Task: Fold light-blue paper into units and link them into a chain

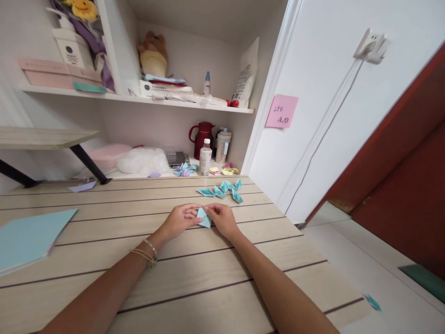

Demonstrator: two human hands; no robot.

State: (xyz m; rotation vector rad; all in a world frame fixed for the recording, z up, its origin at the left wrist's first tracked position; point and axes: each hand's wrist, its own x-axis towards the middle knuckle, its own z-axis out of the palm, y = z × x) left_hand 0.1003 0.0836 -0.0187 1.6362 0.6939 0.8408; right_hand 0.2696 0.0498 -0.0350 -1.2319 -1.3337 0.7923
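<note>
Between my two hands is a small folded piece of light blue paper [205, 219], held just above or on the striped wooden tabletop [194, 278]. My left hand [181, 220] pinches its left side with the thumb in front and the fingers curled. At its upper right edge, my right hand [222, 218] grips the paper between thumb and fingers. Beyond the hands lie several folded blue paper boats [219, 191], grouped close together. A stack of blue paper sheets [33, 234] rests at the left of the table.
Behind the table, a plastic bottle [205, 157] stands beside a dark red jug [203, 139] and a lidded cup [223, 144]. Folded purple and blue papers [186, 169] lie near it. A small raised shelf [48, 138] overhangs the left. One blue folded paper [373, 302] is on the floor.
</note>
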